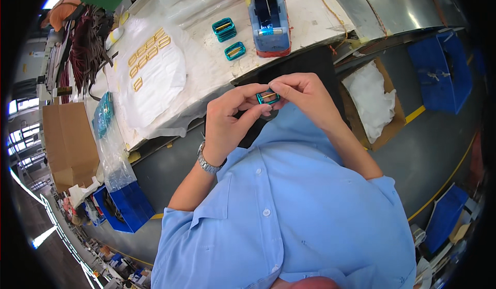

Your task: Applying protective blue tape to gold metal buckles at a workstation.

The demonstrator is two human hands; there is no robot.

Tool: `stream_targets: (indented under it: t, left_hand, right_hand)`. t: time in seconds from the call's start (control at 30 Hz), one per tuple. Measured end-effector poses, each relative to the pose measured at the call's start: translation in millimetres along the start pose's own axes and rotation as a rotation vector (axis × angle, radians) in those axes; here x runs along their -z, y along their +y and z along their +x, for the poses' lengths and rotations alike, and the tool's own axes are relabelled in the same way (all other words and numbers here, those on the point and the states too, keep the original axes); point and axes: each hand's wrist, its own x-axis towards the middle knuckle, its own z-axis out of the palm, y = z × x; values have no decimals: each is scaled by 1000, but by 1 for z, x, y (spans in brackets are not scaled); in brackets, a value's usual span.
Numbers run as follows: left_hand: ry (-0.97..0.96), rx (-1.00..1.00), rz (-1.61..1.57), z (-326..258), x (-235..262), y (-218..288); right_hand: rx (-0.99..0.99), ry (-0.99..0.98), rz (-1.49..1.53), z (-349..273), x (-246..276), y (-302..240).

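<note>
Between my two hands, just in front of the table edge, is a small rectangular buckle (268,97) with a teal frame and a gold bar across it. My left hand (227,114) grips its left side with thumb and fingers. My right hand (306,96) pinches its upper right corner. On the table beyond lie similar teal buckles, a small stack (224,29) and another group (235,51) closer to me. Farther left, several gold buckles (150,51) rest in rows on a white sheet (164,85).
A blue tape dispenser (269,36) stands at the table's edge. Below to the right is a carton (382,129) with white plastic inside. Blue bins (439,72) stand at far right. At left are a brown cardboard box (70,144) and a clear bag (111,144) with teal pieces.
</note>
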Motion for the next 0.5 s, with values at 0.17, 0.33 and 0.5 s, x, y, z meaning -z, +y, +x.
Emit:
stream_targets:
  t: [0.17, 0.33, 0.5]
  left_hand:
    - [-8, -21, 66, -7, 12, -8]
    - [67, -418, 624, -3, 19, -1]
    - [95, -429, 587, 2, 17, 0]
  right_hand:
    - [64, 53, -298, 0, -20, -8]
    - [11, 63, -337, -2, -34, -13]
    - [-92, 22, 39, 6, -20, -5]
